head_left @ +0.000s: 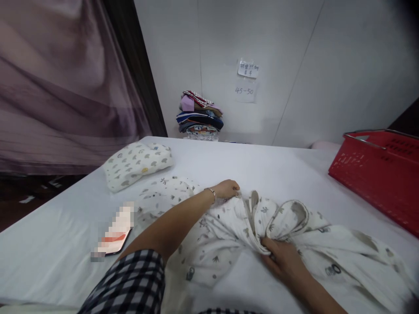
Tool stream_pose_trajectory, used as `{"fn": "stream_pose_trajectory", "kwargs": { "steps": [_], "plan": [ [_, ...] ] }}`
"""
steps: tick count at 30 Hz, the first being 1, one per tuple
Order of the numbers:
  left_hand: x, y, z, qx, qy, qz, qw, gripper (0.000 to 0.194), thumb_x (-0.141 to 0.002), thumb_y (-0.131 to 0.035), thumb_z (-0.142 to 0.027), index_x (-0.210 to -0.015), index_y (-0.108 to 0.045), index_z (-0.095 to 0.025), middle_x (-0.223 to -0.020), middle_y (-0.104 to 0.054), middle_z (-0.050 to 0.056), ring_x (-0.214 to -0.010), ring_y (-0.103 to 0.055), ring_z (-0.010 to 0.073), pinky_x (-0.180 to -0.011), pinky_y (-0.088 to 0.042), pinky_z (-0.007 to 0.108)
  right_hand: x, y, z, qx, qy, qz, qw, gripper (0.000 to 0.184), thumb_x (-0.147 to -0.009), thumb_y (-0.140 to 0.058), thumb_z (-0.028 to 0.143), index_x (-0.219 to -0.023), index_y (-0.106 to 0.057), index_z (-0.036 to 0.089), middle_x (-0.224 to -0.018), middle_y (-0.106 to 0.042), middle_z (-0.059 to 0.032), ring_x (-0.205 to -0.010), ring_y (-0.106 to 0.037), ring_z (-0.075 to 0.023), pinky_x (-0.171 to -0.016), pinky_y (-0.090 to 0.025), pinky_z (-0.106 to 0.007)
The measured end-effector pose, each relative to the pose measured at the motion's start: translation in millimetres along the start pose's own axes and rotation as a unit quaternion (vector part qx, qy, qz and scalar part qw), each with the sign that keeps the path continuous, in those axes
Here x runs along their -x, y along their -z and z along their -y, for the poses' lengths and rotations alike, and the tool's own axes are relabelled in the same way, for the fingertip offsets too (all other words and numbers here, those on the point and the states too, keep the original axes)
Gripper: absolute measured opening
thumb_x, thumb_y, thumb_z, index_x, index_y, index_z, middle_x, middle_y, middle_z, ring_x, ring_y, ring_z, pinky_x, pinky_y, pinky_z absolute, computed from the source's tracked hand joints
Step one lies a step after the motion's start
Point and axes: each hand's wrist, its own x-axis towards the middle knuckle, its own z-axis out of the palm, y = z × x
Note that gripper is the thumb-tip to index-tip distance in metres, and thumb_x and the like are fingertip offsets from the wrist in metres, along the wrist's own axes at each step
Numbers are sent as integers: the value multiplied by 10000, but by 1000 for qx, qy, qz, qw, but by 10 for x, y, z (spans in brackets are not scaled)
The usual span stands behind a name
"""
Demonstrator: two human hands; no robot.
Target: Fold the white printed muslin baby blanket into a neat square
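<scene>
A white cloth printed with small grey and green figures [222, 235] lies bunched across the bed-like white surface. My left hand [227, 189], with a bracelet at the wrist, is closed on the cloth's far edge near the middle. Lower and to the right, my right hand [279, 257] grips a gathered fold of the same cloth, its thumb on top and its other fingers partly hidden underneath. Between and beyond the hands the fabric stands up in loose loops. Part of the cloth spreads flat to the left, behind my left forearm.
A folded printed bundle [139, 163] rests at the far left, with a phone [116, 233] nearer me. A red plastic basket [379, 174] stands at the right. Stacked folded clothes [200, 115] are by the wall, below paper notes [247, 80]. A mauve curtain [65, 87] hangs left.
</scene>
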Motion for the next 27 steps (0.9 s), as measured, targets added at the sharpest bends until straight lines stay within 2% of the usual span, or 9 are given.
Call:
{"fn": "stream_pose_trajectory", "kwargs": {
  "steps": [5, 11, 13, 18, 20, 24, 27],
  "plan": [
    [-32, -29, -31, -47, 9, -11, 999, 231, -659, -591, -188, -872, -679, -169, -1077, -641, 63, -1003, -560, 198, -839, -429, 257, 4, -4, 1, 4, -4, -6, 1000, 55, -823, -435, 193, -798, -478, 216, -648, -614, 15, -576, -589, -144, -528, -303, -224],
    [19, -11, -57, -77, 50, -9, 996, 187, -652, -615, -246, -820, -657, -176, -971, -661, 66, -931, -581, 206, -768, -449, 267, 1, 8, 8, 3, -2, -8, 1000, 78, -837, -412, 206, -816, -487, 216, -646, -611, 12, -574, -589, -149, -524, -294, -233],
    [44, 2, -80, -76, 59, -10, 995, 212, -660, -611, -243, -862, -638, -183, -992, -657, 58, -934, -581, 203, -764, -448, 269, -6, 22, 18, -1, -3, -8, 1000, 78, -838, -413, 211, -811, -487, 215, -637, -610, 13, -574, -586, -146, -525, -294, -231],
    [68, 10, -111, -55, 81, -11, 995, 455, -662, -625, -257, -1105, -543, -191, -1013, -653, 39, -891, -599, 179, -724, -451, 248, -9, 36, 28, -6, -6, -11, 1000, 77, -828, -417, 188, -813, -487, 215, -644, -611, 14, -566, -577, -137, -525, -293, -226],
    [63, 6, -107, -50, 81, -11, 995, 420, -661, -619, -238, -1074, -570, -181, -1002, -657, 45, -893, -599, 186, -729, -446, 250, -5, 26, 22, -2, 0, -17, 1000, 75, -831, -417, 190, -817, -486, 215, -639, -605, 15, -563, -578, -141, -522, -288, -229],
    [84, 26, -90, -32, 68, -19, 997, 222, -684, -580, -212, -889, -646, -162, -983, -665, 64, -901, -590, 201, -751, -435, 263, -2, 11, 17, -1, 4, -21, 1000, 71, -843, -417, 197, -825, -482, 215, -635, -599, 19, -572, -588, -142, -528, -292, -226],
    [143, 76, -77, -2, 58, -31, 998, 214, -727, -525, -198, -897, -651, -172, -961, -670, 49, -861, -592, 174, -735, -432, 245, -9, 23, 27, 4, 4, -23, 1000, 72, -848, -415, 201, -814, -477, 213, -634, -599, 17, -574, -592, -148, -526, -293, -227]
  ]
}}
